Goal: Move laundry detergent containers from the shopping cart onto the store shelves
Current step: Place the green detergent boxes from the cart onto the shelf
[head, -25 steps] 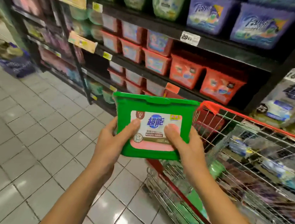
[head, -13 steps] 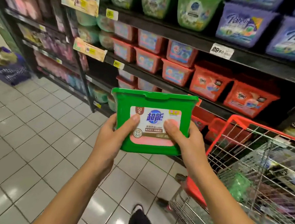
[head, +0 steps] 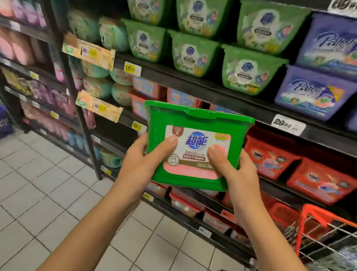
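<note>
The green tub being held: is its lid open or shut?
Shut. The lid lies flat along the top of the green tub, no gap showing; the left hand and right hand hold it upright.

The green container (head: 197,120) hides most fingers of the left hand (head: 141,161) and right hand (head: 234,176). The shopping cart (head: 329,218) is cut by the right edge, its contents blurred.
</note>
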Tool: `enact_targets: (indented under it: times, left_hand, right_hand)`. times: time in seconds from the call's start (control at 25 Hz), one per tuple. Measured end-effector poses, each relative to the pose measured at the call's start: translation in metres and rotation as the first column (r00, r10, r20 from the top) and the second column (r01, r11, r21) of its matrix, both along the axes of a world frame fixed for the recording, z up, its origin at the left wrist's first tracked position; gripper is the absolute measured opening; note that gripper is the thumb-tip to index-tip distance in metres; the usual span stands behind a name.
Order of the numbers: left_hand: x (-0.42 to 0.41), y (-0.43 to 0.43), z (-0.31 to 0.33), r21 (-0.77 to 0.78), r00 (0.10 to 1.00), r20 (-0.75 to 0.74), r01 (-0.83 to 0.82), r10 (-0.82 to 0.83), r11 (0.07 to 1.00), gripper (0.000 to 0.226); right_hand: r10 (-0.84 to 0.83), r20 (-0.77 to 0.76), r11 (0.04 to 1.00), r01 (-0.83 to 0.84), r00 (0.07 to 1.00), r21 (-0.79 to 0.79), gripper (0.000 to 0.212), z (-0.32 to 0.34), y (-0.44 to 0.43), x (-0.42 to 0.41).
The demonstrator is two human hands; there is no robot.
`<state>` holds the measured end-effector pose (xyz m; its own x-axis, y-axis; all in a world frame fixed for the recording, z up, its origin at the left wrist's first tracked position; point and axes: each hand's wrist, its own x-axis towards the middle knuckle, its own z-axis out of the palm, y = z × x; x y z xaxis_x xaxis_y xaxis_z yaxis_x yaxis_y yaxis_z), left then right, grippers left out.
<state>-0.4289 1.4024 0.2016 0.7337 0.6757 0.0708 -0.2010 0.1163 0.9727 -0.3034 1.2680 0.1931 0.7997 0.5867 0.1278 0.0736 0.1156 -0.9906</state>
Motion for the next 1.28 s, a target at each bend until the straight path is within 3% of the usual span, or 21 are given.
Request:
enact_targets:
  times: [0.2, 0.4, 0.72, 0.92, 1.08, 1.2, 1.28]
  left_hand:
    - [0.033, 0.053, 0.033, 0.042, 0.990, 0.087, 0.104, -0.107, 0.994, 0.052]
    - [0.066, 0.114, 0.079, 0.132, 0.959, 0.156, 0.215, -0.235, 0.968, 0.049]
    - [0.127, 0.184, 0.157, 0.310, 0.885, 0.240, 0.319, -0.399, 0.895, 0.048]
    - [0.178, 0.206, 0.212, 0.395, 0.858, 0.250, 0.333, -0.448, 0.856, 0.052]
    - [0.223, 0.218, 0.258, 0.505, 0.901, 0.228, 0.215, -0.370, 0.836, 0.030]
    - [0.256, 0.227, 0.281, 0.599, 0.917, 0.185, 0.180, -0.354, 0.780, 0.049]
    - [0.278, 0.236, 0.285, 0.631, 0.921, 0.168, 0.173, -0.351, 0.756, 0.045]
  right_hand:
    - [-0.095, 0.088, 0.994, 0.090, 0.992, 0.059, 0.061, 0.038, 0.043, 0.022]
    - [-0.212, 0.123, 0.968, 0.191, 0.969, 0.164, 0.045, 0.080, 0.093, 0.037]
    - [-0.379, 0.234, 0.912, 0.318, 0.895, 0.260, 0.049, 0.158, 0.146, 0.067]
    - [-0.407, 0.322, 0.897, 0.309, 0.855, 0.316, 0.056, 0.219, 0.163, 0.108]
    - [-0.349, 0.398, 0.925, 0.243, 0.848, 0.294, 0.050, 0.267, 0.169, 0.150]
    - [-0.315, 0.436, 0.944, 0.230, 0.843, 0.236, 0.045, 0.297, 0.173, 0.185]
    - [-0.298, 0.438, 0.952, 0.230, 0.848, 0.202, 0.046, 0.305, 0.178, 0.206]
